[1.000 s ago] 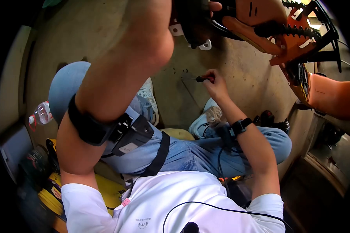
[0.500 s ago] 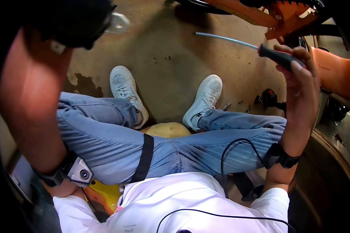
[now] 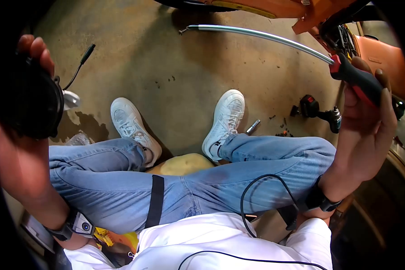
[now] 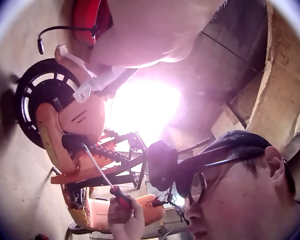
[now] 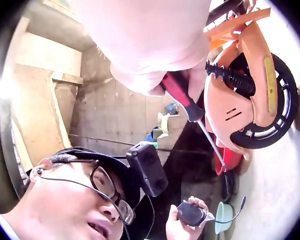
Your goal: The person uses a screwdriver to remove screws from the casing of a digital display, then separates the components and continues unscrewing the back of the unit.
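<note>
My left hand [image 5: 178, 228] is raised at the left, its fingers curled round a round black housing [image 3: 33, 96]. A white tab [image 3: 71, 100] and a short black cable with a plug [image 3: 86, 55] stick out from the housing. The housing hides much of this hand in the head view. At the right, my right hand [image 3: 363, 139] grips a screwdriver [image 3: 357, 81] by its black and red handle. The long silver shaft [image 3: 261, 38] points left across the front, and a small screw [image 3: 183, 31] sits at its tip.
An orange scooter [image 4: 82, 117] stands ahead to the right, its wheel [image 5: 285, 95] and black springs showing. On the floor by my right knee lie a cordless drill [image 3: 309, 105], a silver socket [image 3: 253, 127] and several loose screws [image 3: 283, 133]. My white shoes [image 3: 225, 117] rest before a yellow pad [image 3: 186, 164].
My left hand has drawn back from the scooter to the left with the black housing. My right hand has risen to the right, lifting the screwdriver from near the floor.
</note>
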`<state>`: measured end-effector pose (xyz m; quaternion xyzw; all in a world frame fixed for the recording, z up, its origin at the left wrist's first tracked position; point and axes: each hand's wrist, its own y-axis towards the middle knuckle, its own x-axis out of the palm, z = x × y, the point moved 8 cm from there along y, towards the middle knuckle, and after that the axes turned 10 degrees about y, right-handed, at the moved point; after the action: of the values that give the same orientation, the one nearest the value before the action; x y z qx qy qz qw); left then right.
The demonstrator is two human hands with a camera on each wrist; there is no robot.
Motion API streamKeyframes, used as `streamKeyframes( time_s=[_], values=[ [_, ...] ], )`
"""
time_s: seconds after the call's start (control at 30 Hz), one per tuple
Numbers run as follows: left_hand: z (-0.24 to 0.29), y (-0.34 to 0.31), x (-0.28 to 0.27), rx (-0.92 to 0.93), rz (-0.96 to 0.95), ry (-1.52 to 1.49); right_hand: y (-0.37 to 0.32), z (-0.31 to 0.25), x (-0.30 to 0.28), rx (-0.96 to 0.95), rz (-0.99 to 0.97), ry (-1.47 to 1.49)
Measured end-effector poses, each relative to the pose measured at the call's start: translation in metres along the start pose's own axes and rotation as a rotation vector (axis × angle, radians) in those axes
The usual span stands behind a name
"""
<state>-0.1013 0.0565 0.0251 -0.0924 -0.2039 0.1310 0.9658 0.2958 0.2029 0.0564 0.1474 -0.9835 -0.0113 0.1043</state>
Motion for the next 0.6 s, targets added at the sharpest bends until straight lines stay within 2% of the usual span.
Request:
streamKeyframes(
  time_s=[0.07,0.1,0.13,0.27,0.33,0.37,0.47,0.6],
  values=[
    [0.000,0.002,-0.004,0.016,0.046,0.038,0.000,-0.001,-0.005,0.007,0.005,0.026],
    [-0.001,0.003,0.000,0.020,-0.019,-0.012,0.001,-0.001,0.000,0.023,-0.157,0.178],
    [-0.001,0.003,0.003,0.021,-0.084,-0.061,0.002,-0.001,-0.001,0.017,-0.160,0.189],
    [0.002,0.007,-0.003,0.077,-0.006,-0.067,0.002,-0.004,-0.006,0.021,-0.104,0.225],
    [0.001,0.005,-0.001,0.085,-0.031,-0.085,0.000,-0.006,-0.009,0.041,-0.083,0.282],
    [0.000,0.004,0.000,0.083,-0.060,-0.110,0.000,-0.008,-0.009,0.027,-0.091,0.213],
    [-0.003,0.001,-0.008,0.053,-0.037,-0.136,-0.001,-0.008,-0.013,0.032,-0.071,0.228],
    [-0.002,0.003,-0.006,0.053,-0.094,-0.129,0.001,-0.009,-0.004,0.059,-0.178,0.293]
  ],
)
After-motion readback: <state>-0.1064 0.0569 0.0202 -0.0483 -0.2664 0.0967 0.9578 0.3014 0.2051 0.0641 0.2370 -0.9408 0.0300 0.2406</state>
